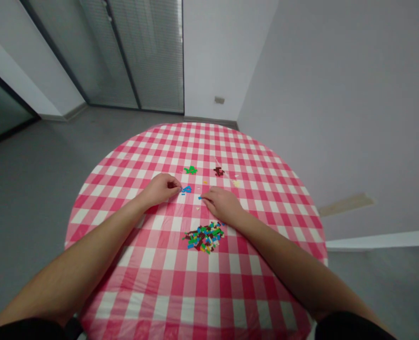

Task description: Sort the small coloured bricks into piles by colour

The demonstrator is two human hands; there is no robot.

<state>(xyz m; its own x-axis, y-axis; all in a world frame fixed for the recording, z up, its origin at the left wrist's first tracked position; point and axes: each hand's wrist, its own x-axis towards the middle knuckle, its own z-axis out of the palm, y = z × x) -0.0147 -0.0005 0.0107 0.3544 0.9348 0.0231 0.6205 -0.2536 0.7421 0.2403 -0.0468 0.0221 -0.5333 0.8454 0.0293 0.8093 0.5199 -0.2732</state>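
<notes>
My left hand (162, 188) rests at the left edge of a small pile of blue toy bricks (187, 189). Its thumb and fingers are pinched together, and whatever is between them is too small to make out. Just right of that pile, my right hand (225, 204) is closed at the fingertips on a blue toy brick (200, 198), low over the cloth. Nearer to me lies a larger mixed heap of toy bricks (205, 237) in green, blue, brown, yellow and white.
Beyond my hands lie a green brick pile (191, 170), a dark brown pile (218, 171) and a few pale yellow bricks (236, 183). A small orange-yellow piece (205, 182) sits between the piles. A red-and-white checked tablecloth (152, 278) covers the round table.
</notes>
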